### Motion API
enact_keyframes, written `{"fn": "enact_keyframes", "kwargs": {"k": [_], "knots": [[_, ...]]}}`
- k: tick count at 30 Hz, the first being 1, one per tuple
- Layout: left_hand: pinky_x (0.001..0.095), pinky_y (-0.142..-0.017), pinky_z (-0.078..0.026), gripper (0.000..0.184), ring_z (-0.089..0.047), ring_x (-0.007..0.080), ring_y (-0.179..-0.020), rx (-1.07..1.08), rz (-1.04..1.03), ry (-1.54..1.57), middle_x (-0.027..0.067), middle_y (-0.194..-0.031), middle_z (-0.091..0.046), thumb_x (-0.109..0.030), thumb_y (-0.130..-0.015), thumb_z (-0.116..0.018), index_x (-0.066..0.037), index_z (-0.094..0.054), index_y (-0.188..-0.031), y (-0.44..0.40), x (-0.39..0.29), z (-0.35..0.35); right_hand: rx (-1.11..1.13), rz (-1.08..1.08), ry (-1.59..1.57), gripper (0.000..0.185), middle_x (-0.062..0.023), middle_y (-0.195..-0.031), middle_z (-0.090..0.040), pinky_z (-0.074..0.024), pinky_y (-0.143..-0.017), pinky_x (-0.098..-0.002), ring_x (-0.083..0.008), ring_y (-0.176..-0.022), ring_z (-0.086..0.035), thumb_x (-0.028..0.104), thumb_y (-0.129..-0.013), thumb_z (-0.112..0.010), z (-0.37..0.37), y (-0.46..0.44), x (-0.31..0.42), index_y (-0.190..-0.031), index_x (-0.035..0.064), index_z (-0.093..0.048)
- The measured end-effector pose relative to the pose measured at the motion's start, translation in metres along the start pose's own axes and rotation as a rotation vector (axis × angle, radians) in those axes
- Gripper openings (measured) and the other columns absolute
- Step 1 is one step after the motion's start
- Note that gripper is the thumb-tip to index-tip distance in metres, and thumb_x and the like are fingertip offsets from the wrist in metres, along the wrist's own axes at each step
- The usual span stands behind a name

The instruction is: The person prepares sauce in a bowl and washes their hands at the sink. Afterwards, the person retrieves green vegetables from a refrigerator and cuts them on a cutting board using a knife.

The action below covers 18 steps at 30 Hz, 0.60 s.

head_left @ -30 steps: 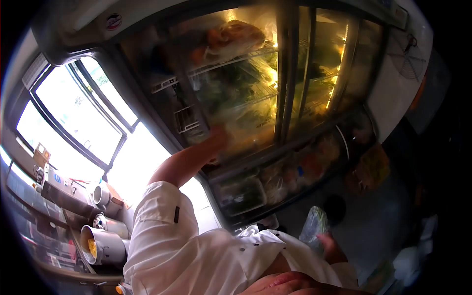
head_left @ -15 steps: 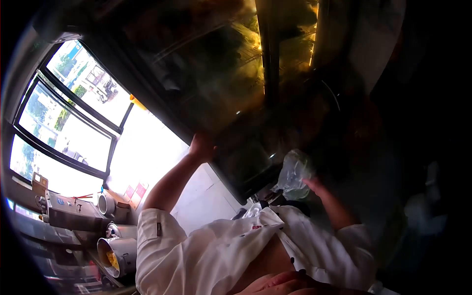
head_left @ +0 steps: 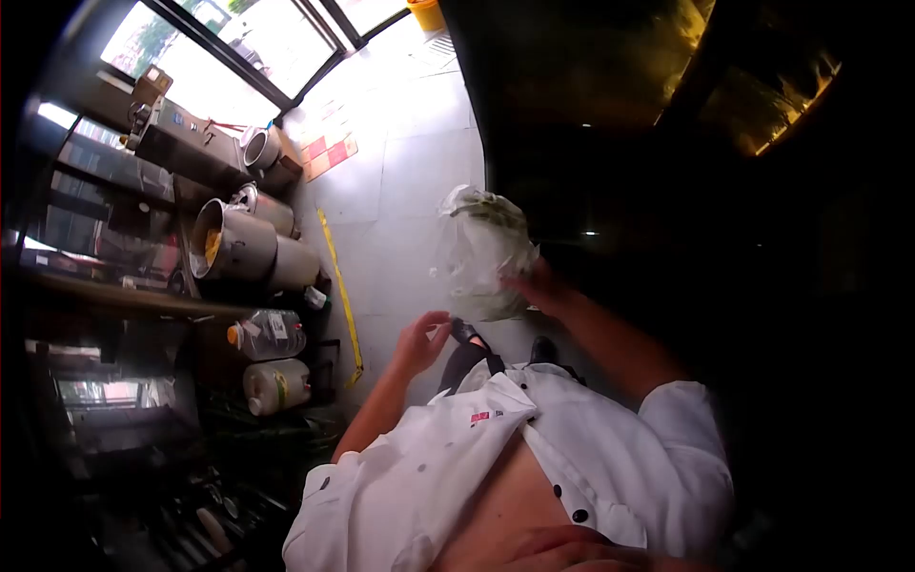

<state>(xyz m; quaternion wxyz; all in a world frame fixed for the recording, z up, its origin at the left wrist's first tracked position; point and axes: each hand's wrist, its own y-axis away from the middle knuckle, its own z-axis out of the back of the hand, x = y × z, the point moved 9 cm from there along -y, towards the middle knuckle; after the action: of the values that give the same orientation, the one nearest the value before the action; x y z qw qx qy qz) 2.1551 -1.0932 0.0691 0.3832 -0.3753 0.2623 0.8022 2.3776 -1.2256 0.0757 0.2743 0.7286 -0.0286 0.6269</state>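
Note:
A clear plastic bag with pale and greenish contents hangs in front of me, bulging. My right hand grips it on its right side, the fingers partly lost in shadow. What exactly the bag contains cannot be made out through the film. Just below and left of the bag is my left hand, its fingers loosely bent and apart, with nothing visible in them. A dark cabinet with yellow-lit glass stands to the upper right, beyond my right hand.
Along the left stand a large metal pot, further pots, a plastic jug with an orange cap and a whitish jug. Yellow tape runs along the tiled floor. A yellow bucket is near the windows.
My left hand has come off the dark cabinet's edge and down toward the bag. The right hand has brought the bag to the left and in front of me. The view has turned.

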Motion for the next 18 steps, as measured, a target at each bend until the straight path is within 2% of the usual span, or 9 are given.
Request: {"fn": "enact_keyframes", "kwargs": {"k": [3,4,9,10,11,13,14,17,18], "knots": [[0.0387,-0.095,-0.048,0.045,-0.06,0.0342,-0.109,-0.371,0.087,-0.107,0.018,-0.122,-0.061,-0.025,-0.089,-0.07,-0.004,-0.056,-0.125,0.096,0.012,0.07,0.166,0.229,-0.441,0.035,-0.0072,-0.116,-0.065,-0.0496,-0.09,-0.0352,-0.0179,-0.104,-0.061,0.027,-0.098,-0.062,-0.097,-0.021,0.014,-0.125,0.0059,-0.058],[0.0387,-0.095,-0.048,0.045,-0.06,0.0342,-0.109,-0.435,0.129,-0.1,0.018,-0.122,-0.061,-0.025,-0.089,-0.07,-0.004,-0.056,-0.125,0.119,0.023,0.088,0.296,0.08,-0.752,0.037,-0.0055,-0.123,-0.062,-0.0488,-0.095,-0.0375,-0.0195,-0.11,-0.059,0.027,-0.099,-0.061,-0.137,0.0,0.047,-0.13,0.0081,-0.054],[0.0406,-0.103,-0.041,0.057,-0.054,0.0321,-0.118,-0.8,0.036,0.003,0.0156,-0.121,-0.059,-0.029,-0.089,-0.072,-0.002,-0.048,-0.133,0.262,0.052,0.183,0.78,0.16,-0.705,0.065,-0.0053,-0.128,-0.06,-0.048,-0.098,-0.0364,-0.0195,-0.115,-0.058,0.061,-0.097,-0.046,-0.299,0.021,0.082,-0.136,0.0093,-0.05],[0.035,-0.098,-0.043,0.056,-0.057,0.0224,-0.109,-0.807,0.004,0.105,0.0096,-0.113,-0.061,-0.028,-0.092,-0.07,-0.002,-0.047,-0.135,0.288,0.057,0.197,0.783,0.148,-0.674,0.072,-0.0064,-0.126,-0.06,-0.0489,-0.095,-0.0365,-0.0195,-0.112,-0.059,0.066,-0.096,-0.043,-0.336,0.029,0.086,-0.136,0.0064,-0.05],[0.035,-0.098,-0.043,0.056,-0.057,0.0224,-0.109,-0.861,0.036,0.101,0.0096,-0.113,-0.061,-0.028,-0.092,-0.07,-0.002,-0.047,-0.135,0.321,0.073,0.212,0.874,0.074,-0.74,0.073,-0.0063,-0.122,-0.06,-0.0504,-0.091,-0.0375,-0.0206,-0.107,-0.06,0.066,-0.096,-0.043,-0.376,0.033,0.076,-0.136,0.0053,-0.049],[0.0269,-0.09,-0.044,0.052,-0.056,0.0124,-0.098,-0.561,0.093,0.666,0.0025,-0.105,-0.061,-0.024,-0.094,-0.068,-0.002,-0.047,-0.136,0.368,0.118,0.21,0.951,0.063,-0.798,0.073,-0.0059,-0.119,-0.06,-0.0518,-0.088,-0.0386,-0.0212,-0.103,-0.061,0.065,-0.098,-0.04,-0.46,0.057,0.072,-0.138,0.0044,-0.046],[0.0226,-0.08,-0.043,0.041,-0.053,0.0067,-0.086,-0.58,0.06,0.722,-0.0033,-0.092,-0.059,-0.02,-0.094,-0.069,-0.004,-0.056,-0.129,0.402,0.119,0.221,0.95,0.084,-0.773,0.073,-0.0074,-0.118,-0.059,-0.0526,-0.085,-0.0391,-0.0222,-0.101,-0.062,0.065,-0.098,-0.037,-0.503,0.063,0.069,-0.14,0.0049,-0.043],[0.0248,-0.074,-0.045,0.029,-0.054,0.0084,-0.08,-0.734,0.156,0.561,-0.0017,-0.085,-0.059,-0.017,-0.091,-0.07,-0.004,-0.065,-0.116,0.519,0.131,0.253,0.809,0.255,-0.701,0.067,-0.009,-0.127,-0.058,-0.0512,-0.093,-0.0414,-0.0256,-0.112,-0.059,0.062,-0.1,-0.036,-0.614,0.087,0.066,-0.142,0.01,-0.042],[0.0259,-0.072,-0.047,0.023,-0.056,0.0101,-0.077,-0.78,0.094,0.368,0.0012,-0.085,-0.061,-0.014,-0.09,-0.071,-0.005,-0.067,-0.11,0.556,0.128,0.263,1.057,0.209,-0.795,0.065,-0.009,-0.125,-0.059,-0.0513,-0.092,-0.0414,-0.0252,-0.11,-0.059,0.061,-0.101,-0.034,-0.657,0.1,0.06,-0.142,0.0109,-0.043]]}}
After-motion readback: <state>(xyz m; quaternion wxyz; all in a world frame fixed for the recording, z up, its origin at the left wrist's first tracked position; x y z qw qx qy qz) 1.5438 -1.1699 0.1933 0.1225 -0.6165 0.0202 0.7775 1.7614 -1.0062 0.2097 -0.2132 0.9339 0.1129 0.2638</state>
